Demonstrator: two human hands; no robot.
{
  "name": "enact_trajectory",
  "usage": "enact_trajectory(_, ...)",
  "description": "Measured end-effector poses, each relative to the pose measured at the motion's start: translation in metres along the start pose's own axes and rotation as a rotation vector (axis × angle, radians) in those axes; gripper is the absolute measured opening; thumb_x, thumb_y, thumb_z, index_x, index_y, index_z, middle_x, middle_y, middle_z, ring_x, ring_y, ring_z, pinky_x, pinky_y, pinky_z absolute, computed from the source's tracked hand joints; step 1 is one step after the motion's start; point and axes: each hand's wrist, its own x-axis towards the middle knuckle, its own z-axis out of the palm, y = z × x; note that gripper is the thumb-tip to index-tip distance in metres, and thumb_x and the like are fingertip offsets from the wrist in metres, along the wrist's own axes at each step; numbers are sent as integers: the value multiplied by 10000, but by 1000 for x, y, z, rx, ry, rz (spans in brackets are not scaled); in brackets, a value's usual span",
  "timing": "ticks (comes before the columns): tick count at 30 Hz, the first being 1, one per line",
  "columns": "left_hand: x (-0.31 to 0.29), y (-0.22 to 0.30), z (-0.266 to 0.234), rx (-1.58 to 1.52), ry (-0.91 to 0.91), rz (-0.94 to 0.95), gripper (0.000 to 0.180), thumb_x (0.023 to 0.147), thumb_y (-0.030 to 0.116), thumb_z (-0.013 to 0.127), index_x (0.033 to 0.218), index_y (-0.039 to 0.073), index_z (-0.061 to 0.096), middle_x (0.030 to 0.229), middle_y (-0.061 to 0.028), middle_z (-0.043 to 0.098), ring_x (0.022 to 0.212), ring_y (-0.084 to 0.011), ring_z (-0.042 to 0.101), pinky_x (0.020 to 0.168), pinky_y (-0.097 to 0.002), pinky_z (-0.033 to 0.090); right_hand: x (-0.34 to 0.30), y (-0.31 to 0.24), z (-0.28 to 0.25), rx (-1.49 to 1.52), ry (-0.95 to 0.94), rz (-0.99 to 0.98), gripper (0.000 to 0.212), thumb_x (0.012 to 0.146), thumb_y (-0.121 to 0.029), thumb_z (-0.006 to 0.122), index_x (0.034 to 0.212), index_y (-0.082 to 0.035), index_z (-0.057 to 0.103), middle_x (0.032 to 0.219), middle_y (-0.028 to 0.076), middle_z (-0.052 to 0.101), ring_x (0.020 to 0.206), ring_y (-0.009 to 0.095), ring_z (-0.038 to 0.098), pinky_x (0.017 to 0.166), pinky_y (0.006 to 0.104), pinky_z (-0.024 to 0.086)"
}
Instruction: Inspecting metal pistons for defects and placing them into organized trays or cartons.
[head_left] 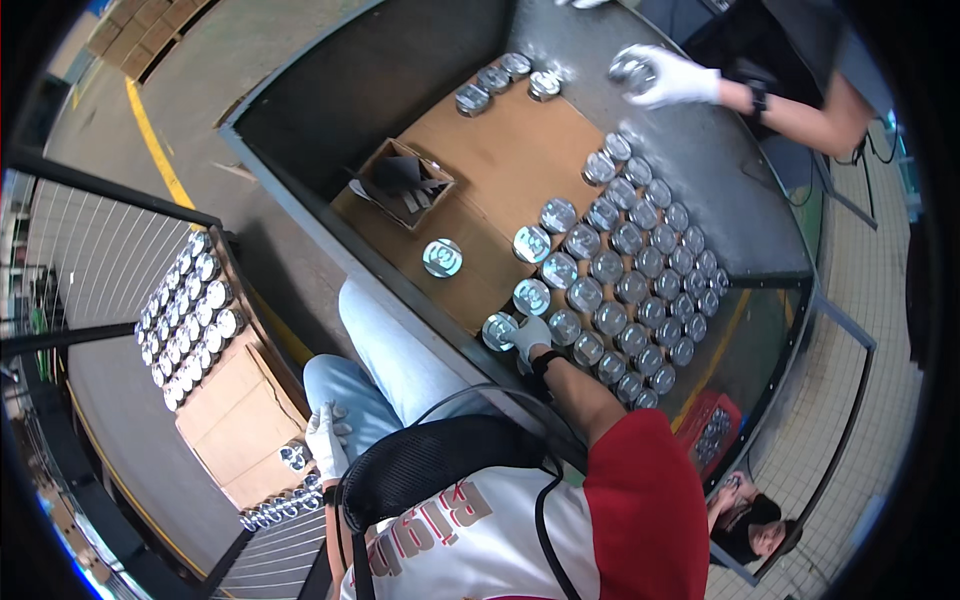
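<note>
A dark metal workbench (690, 150) carried a brown board (510, 160), rows of shiny metal pistons (625, 270), and a small open cardboard box (403, 183).

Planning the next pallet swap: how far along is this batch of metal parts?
Done: packed rows of round metal parts cover the table. In hand: right hand at the near row, left hand at the cart's parts. Left: bare cardboard sheet.

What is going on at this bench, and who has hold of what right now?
The person's gloved right hand rests on a shiny metal piece at the near edge of the rows of metal pieces on the workbench. Their left hand reaches down to metal pieces on a low rack. Across the bench, a co-worker's gloved hand holds another piece.
</note>
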Motion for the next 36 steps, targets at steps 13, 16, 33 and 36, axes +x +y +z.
enact_trajectory(13, -13, -8, -1, -100, 47, 71, 220, 998, 266, 605, 1025, 64, 687, 846, -34, 703, 546, -61, 598, 440, -183, 389, 52, 34, 25, 203, -448, -843, 248, 850, -190, 759, 1048, -51, 704, 855, 113, 727, 723, 209, 692, 616, 286, 528)
enact_trajectory(16, -16, -7, -1, -83, 78, 25, 192, 989, 250, 614, 1004, 75, 690, 826, -31, 708, 544, -66, 595, 438, -190, 395, 41, 2, -15, 334, -560, -460, 262, 889, -173, 684, 1123, -54, 690, 996, 119, 733, 887, 197, 704, 756, 312, 547)
enact_trajectory(33, -139, 185, 58, -230, -835, 508, 447, 1014, 354, 562, 1336, 44, 548, 1149, -131, 644, 880, -192, 675, 767, -291, 549, -239, -236, -209, 1068, -1077, -952, 679, 745, -175, 809, 1311, 37, 498, 1190, 111, 642, 1123, 192, 626, 957, 350, 522)
enact_trajectory(36, -145, 191, 57, -369, -1028, 307, 726, 983, 635, 429, 1463, 92, 380, 1207, -201, 614, 928, -337, 681, 749, -400, 575, -276, -257, -190, 783, -998, -1129, 616, 764, -163, 768, 1284, 51, 517, 1166, 80, 636, 1073, 157, 626, 922, 290, 509)
